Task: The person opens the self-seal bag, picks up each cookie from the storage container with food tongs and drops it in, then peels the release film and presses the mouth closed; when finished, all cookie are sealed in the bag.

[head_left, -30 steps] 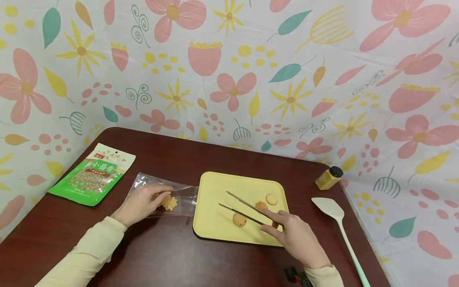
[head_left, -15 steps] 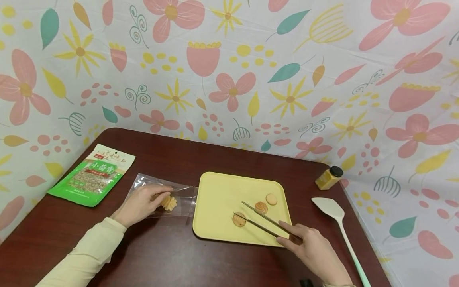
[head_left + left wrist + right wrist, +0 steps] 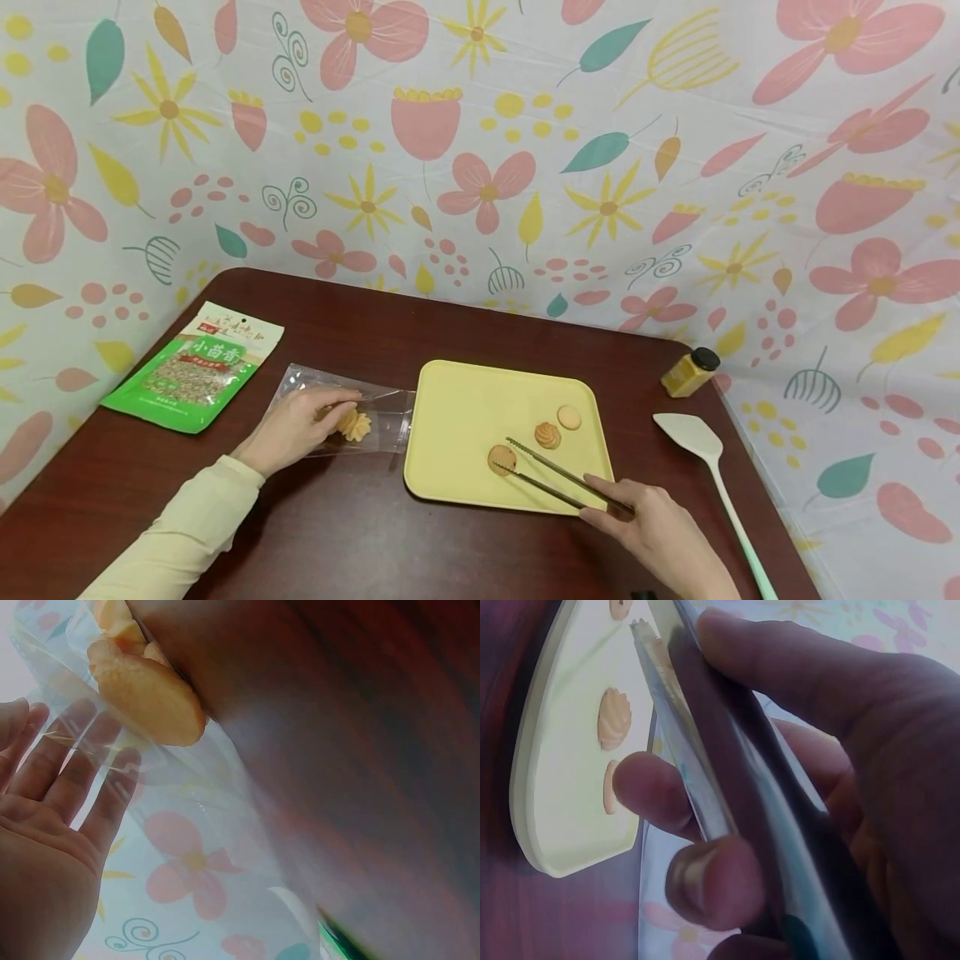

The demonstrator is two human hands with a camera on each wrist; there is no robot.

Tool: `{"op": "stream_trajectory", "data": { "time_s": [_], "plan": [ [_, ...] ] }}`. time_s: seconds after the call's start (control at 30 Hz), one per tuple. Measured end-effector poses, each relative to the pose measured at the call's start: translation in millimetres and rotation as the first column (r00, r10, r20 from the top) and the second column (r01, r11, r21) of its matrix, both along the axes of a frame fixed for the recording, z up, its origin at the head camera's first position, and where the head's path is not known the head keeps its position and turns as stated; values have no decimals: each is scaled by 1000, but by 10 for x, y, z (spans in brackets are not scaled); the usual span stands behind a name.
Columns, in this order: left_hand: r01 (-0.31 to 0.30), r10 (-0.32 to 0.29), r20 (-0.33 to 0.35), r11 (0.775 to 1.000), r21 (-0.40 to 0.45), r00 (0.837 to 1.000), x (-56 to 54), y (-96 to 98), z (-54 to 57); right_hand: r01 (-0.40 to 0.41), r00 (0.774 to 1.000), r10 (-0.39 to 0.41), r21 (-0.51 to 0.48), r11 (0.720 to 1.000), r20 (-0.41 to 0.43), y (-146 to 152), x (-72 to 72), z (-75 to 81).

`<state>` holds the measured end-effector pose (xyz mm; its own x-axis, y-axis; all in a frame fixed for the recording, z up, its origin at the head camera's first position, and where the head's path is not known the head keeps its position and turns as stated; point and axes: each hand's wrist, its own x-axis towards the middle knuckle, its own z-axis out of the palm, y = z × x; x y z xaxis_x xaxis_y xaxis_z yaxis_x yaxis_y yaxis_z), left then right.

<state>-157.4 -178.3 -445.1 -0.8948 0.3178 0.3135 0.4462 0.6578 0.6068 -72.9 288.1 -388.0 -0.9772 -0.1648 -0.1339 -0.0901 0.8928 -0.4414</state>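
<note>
My left grip (image 3: 303, 421) pinches the thin film of a clear bag (image 3: 386, 431), while my right grip (image 3: 660, 529) is closed round slim metal tongs (image 3: 573, 477), whose ridged arms stand apart with nothing clamped between them. Farthest left on the glossy reddish-brown bench (image 3: 352, 525) lies a flat green-and-white packet (image 3: 198, 367) with seeds showing. Next comes the crinkled bag, with ridged golden biscuits (image 3: 355, 426) inside, then a smooth yellow tray (image 3: 453, 417) with rounded corners and a raised rim. On it, left to right, sit a round speckled biscuit (image 3: 502, 456), a swirled biscuit (image 3: 547, 435) and a plain disc biscuit (image 3: 569, 417). Past the tray are a pale spatula (image 3: 688, 435) and a black-capped jar (image 3: 690, 372) of yellow contents. Compared with a second ago, my tongs have come back toward me, uncovering the swirled biscuit; their tips are now at the speckled one, and my left grip has stayed put. I can't tell whether the tips touch that biscuit. My left grip partly hides the bagged biscuits, and the spatula's handle is cut off at the bottom edge.
</note>
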Motion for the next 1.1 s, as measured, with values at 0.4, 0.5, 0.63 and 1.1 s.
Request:
{"op": "stream_trajectory", "data": {
  "time_s": [0.4, 0.5, 0.63, 1.1],
  "plan": [
    [11, -11, -27, 1000, 15, 1000, 2, -15, -3, 6, 1000, -6, 19, 1000, 3, -30, -8, -11],
    [15, -15, -31, 1000, 18, 999, 2, -17, -5, 5, 1000, -5, 20, 1000, -16, -36, -4, -17],
    [17, -16, -36, 1000, 18, 999, 5, -16, -3, 11, 999, -10, 29, 1000, -31, -45, 1, -30],
    [8, -8, -42, 1000, -10, 999, 1, 6, 3, -65, 995, 68, 37, 997, -71, -37, 6, -57]
  ]
}}
